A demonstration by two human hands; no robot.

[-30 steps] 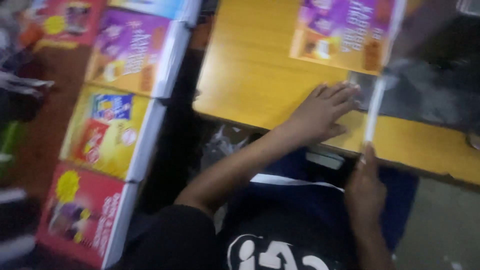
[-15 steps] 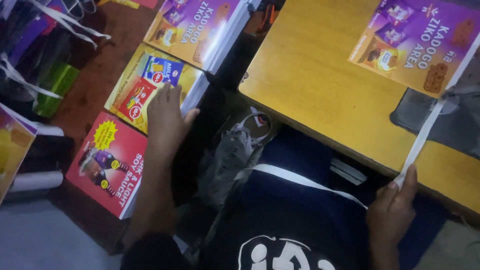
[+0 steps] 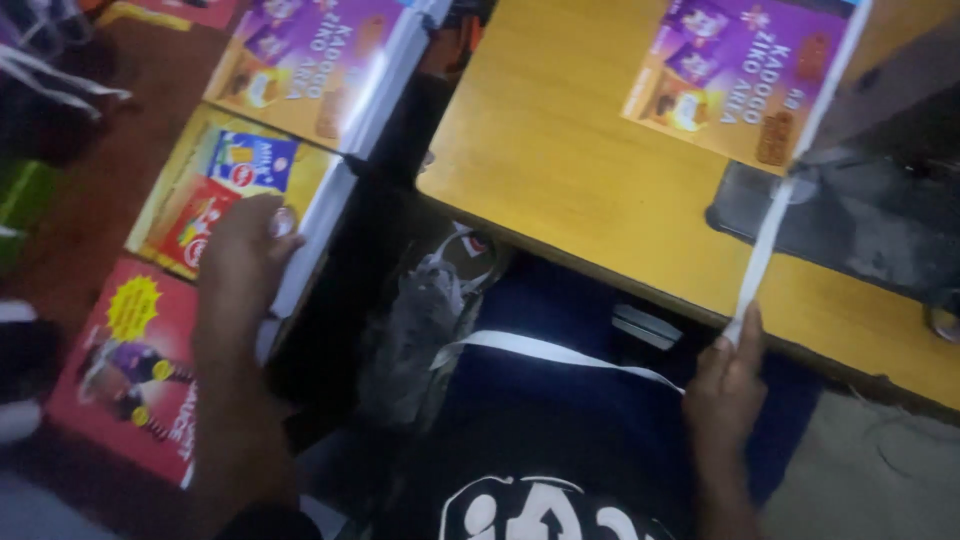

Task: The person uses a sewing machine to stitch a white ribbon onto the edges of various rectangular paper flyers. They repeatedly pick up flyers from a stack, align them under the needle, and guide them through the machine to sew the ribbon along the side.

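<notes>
In the head view, the left hand [image 3: 240,255] lies spread and flat on the yellow printed stack [image 3: 235,190] at centre left. At lower right, the right hand [image 3: 725,385] pinches the white strap [image 3: 765,250] running up to the purple sheet [image 3: 735,70] on the wooden table [image 3: 570,190]. Peeling 1 sheet cleanly likely needs a thumb at the edge — the fingertips blur, and the strap's top end is cut off.

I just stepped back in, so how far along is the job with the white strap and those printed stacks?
Done: one purple stack lies on the yellow table with the white strap at its edge. In hand: the right hand pinches that strap, while the left hand rests on the yellow stack on the floor. Left: the yellow stack, another purple stack and a red stack show no strap.
</notes>
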